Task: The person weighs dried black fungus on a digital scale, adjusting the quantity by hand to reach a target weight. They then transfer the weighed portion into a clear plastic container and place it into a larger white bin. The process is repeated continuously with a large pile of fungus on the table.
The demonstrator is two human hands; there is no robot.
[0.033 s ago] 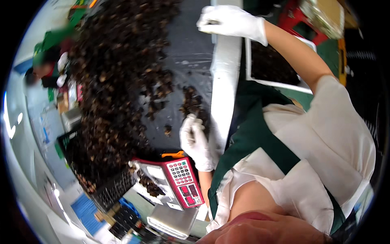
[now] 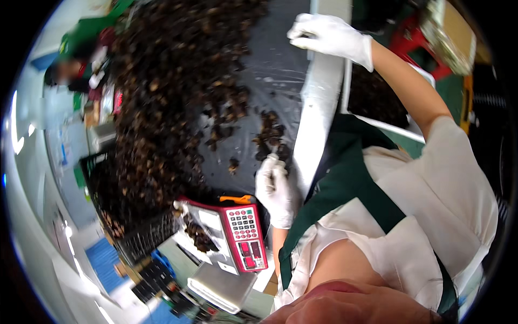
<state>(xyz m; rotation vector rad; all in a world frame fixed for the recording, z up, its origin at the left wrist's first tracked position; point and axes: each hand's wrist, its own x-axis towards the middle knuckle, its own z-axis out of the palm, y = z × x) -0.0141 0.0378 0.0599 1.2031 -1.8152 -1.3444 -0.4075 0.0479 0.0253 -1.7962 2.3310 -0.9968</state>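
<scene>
My left hand (image 2: 276, 190), in a white glove, has its fingers curled together beside a small pile of dark brown dried pieces (image 2: 271, 125), possibly fungus. What it may hold is hidden. Over the pale table edge (image 2: 319, 92), farther up the picture, my right hand (image 2: 333, 39) is gloved too. Its fingers are bent and pressed together, and I cannot make out anything in them. A much larger heap of the same dried pieces (image 2: 167, 92) covers the dark tabletop (image 2: 275, 65). Near my left wrist stands a red scale (image 2: 245, 232) with a keypad; a clear bag of dark pieces (image 2: 199, 237) lies on it.
An orange-handled tool (image 2: 236, 199) lies by the scale. A black crate (image 2: 143, 243) and a silver box-like thing (image 2: 221, 286) are beyond it. A white-rimmed tray (image 2: 377, 97) of dark material stands beside me, near a red stool (image 2: 413, 46). Another person (image 2: 81, 70) works across the table.
The whole view has shifted, so the table and both hands appear farther right. My hands keep nearly the same pose and place over the table.
</scene>
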